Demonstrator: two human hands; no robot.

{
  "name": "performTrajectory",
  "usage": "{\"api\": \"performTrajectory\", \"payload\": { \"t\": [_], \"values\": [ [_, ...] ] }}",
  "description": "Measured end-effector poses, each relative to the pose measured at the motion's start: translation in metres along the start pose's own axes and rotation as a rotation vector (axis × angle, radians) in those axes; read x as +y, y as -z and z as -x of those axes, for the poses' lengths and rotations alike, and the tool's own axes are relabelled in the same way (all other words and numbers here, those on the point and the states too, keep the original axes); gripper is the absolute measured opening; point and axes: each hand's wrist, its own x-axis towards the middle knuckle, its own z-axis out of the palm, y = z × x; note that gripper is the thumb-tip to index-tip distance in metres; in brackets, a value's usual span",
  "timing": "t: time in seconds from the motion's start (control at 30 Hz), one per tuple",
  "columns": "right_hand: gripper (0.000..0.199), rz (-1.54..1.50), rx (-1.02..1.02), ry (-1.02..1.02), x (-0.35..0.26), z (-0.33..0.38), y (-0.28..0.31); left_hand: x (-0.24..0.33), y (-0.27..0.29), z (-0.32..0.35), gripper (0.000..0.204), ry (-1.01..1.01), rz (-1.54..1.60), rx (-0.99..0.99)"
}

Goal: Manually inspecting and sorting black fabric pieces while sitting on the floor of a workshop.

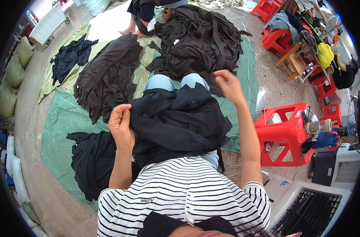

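A black garment [180,122] was spread across the seated person's lap, its longer extent running from left to right and its right end sagging over the thigh. Its left edge was met by the left hand [121,122], whose thumb and forefinger were brought together and appeared to be clamped on the cloth there. The right hand [229,85] was held raised beyond the right knee, apart from the garment, which lay from it toward the body and to the left; whether its fingertips met or stood apart could not be made out. The left hand was thus the nearer one. A button [193,102] was shown face up near the light-blue knees [159,82]. Beneath, a green sheet [61,122] was laid over the speckled floor [27,158], and on it a black cloth pile [93,160] was heaped by the left forearm. Dark brown piles [199,43] were gathered ahead, a co-worker's bare feet [128,30] were seen past them, and a red stool [282,136] was set beside the right forearm.
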Motion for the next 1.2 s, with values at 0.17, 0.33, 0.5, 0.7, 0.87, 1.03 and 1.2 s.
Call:
{"api": "performTrajectory", "payload": {
  "t": [0.17,0.33,0.5,0.7,0.87,1.03,1.2],
  "values": [
    [0.032,0.023,-0.2,0.015,0.021,0.013,-0.05,0.066,0.013,-0.002,0.017,-0.713,-0.297,0.535],
    [0.048,0.324,-0.288,-0.248,-0.027,0.01,-0.05,0.066,0.061,0.046,0.027,-0.635,-0.834,0.486],
    [0.044,0.466,-0.36,-0.386,-0.026,0.021,-0.044,0.032,0.105,0.109,0.024,0.59,-1.061,-0.349],
    [0.018,0.165,0.231,-0.024,-0.02,0.028,-0.046,0.018,0.059,0.062,0.012,-0.059,-1.046,-0.047],
    [0.014,-0.211,0.556,-0.041,-0.045,0.012,-0.021,-0.002,-0.005,0.02,0.017,-0.358,-0.927,-0.404],
    [0.011,-0.016,0.62,-0.117,-0.023,0.007,0.008,-0.055,-0.023,0.005,0.031,-0.236,-0.956,-0.472],
    [0.034,0.123,0.189,-0.293,0.03,0.044,0.004,-0.052,-0.031,-0.007,0.028,-0.138,-0.898,-0.492]
  ]
}}
